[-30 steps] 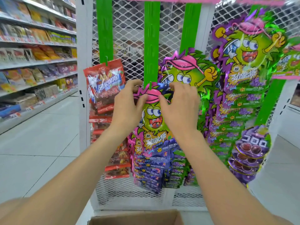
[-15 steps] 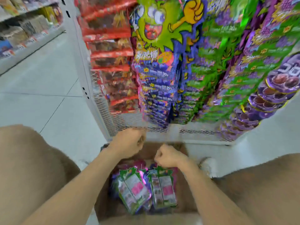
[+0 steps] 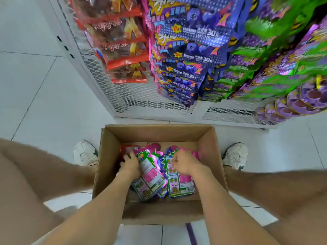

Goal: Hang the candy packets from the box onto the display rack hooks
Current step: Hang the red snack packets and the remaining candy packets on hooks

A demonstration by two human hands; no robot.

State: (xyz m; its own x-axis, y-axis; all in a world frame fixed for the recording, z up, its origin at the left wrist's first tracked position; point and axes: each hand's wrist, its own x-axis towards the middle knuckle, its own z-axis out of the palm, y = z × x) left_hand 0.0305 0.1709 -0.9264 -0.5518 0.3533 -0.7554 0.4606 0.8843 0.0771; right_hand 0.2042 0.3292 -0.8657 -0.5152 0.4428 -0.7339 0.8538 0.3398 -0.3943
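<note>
- Candy packets, where?
- In the cardboard box on the white tile floor, a loose overlapping pile, backs up, green and pink edges. One red packet at the far left corner of the pile.
- Box position?
- Open top, between the person's two white shoes, just in front of the display rack.
- Left hand?
- Down inside the box, on the left side of the pile, touching a green-edged packet. Fingers bent down among the packets. Actual hold: can't tell.
- Right hand?
- Also in the box, at the top edge of the right-hand packet. Fingers curled in, tips hidden. Pinching it or just resting on it: can't tell.
- Rack?
- White mesh panel. Strips hang on it: red snack bags on the left, blue-purple bags in the middle, green bags next, round purple packs far right. Upper part blurred.
- Anything lifted?
- No, every boxed packet lies flat in the pile.
</note>
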